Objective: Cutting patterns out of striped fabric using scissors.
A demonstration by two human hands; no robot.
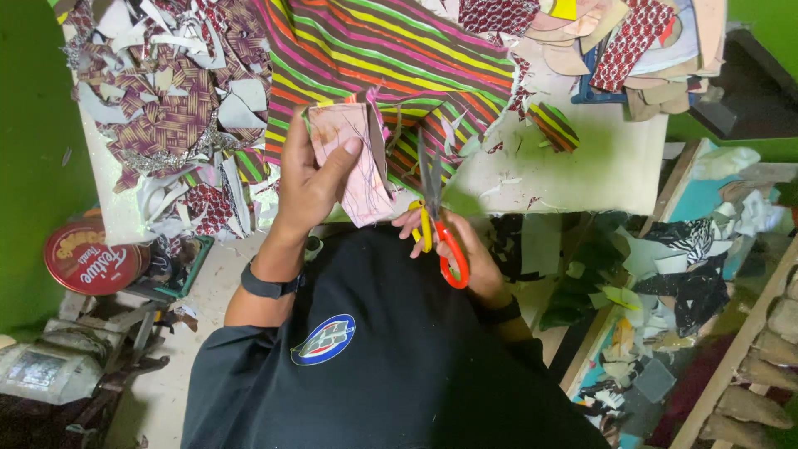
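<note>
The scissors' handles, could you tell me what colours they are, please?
One handle yellow, one red, on the scissors in the right hand; head view.

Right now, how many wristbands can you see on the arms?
2. One black wristband is on the left arm below the left hand; another is on the right arm behind the right hand holding the scissors.
</note>
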